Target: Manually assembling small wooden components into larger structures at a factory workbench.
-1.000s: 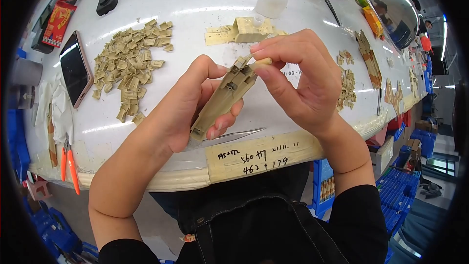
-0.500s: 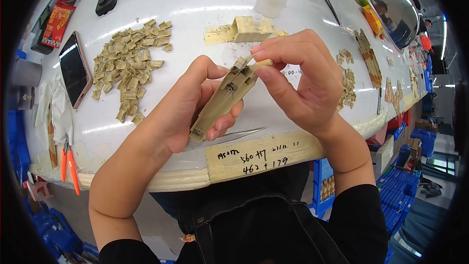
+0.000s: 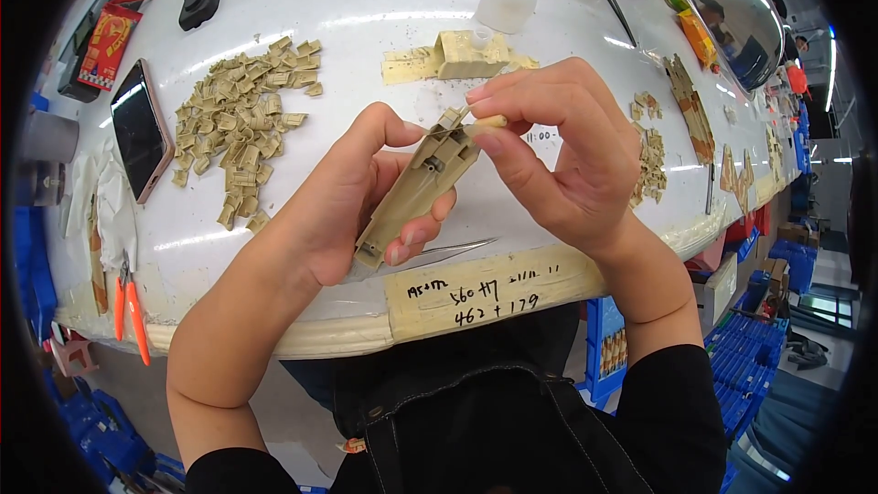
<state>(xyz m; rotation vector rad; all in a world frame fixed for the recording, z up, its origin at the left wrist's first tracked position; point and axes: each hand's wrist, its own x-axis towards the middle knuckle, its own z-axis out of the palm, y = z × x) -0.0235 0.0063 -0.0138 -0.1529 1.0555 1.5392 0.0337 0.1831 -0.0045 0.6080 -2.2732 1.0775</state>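
Observation:
My left hand (image 3: 352, 187) is closed round a long, hollow tan plastic part (image 3: 416, 187), tilted with its far end up and to the right. Its open side, with small ribs and a post inside, faces me. At that far end, my right hand (image 3: 567, 146) pinches with thumb and forefinger. A small rounded tan piece (image 3: 491, 122) shows between those fingers, against the part's end; its exact kind is unclear. Pointed metal tweezers (image 3: 448, 250) lie on the table just beneath the left hand's fingers.
A heap of small tan plastic pieces (image 3: 242, 119) lies left, beside a phone (image 3: 142, 133) and orange-handled pliers (image 3: 133, 311). Beyond my hands stand a tape-covered block (image 3: 466, 55) and a white squeeze bottle (image 3: 508, 2). More small pieces (image 3: 652, 165) lie right.
The right hand and the small tan piece have shifted very slightly at the part's far end. The left hand keeps its hold, almost still.

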